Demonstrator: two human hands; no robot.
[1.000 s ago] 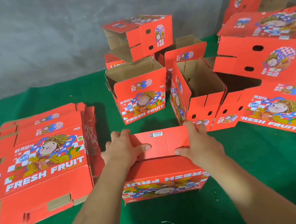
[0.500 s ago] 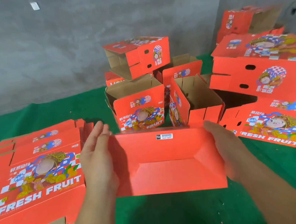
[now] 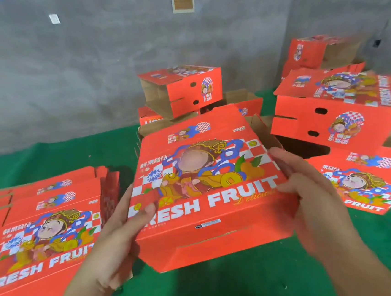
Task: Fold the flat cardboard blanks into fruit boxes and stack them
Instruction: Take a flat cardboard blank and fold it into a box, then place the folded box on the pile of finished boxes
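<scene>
I see both forearms reaching forward, folded box (image 3: 205, 182) held between them above green cloth (image 3: 227, 288), printed top tilted toward me. Left hand (image 3: 123, 228) grips left side, thumb pressed flat on lid, fingers tucked under. Right hand (image 3: 313, 189) clasps right edge, fingers curled round it, blurred. Box: red glossy cardboard, cartoon figure, "FRESH FRUIT" lettering. Flat blanks (image 3: 42, 234) stacked at left. Folded boxes (image 3: 184, 89) piled behind, brown inside, nothing visible in them.

Left hand (image 3: 117, 236), right hand (image 3: 313, 196) bare; both forearms bare, no sleeves, gloves, rings visible.
</scene>
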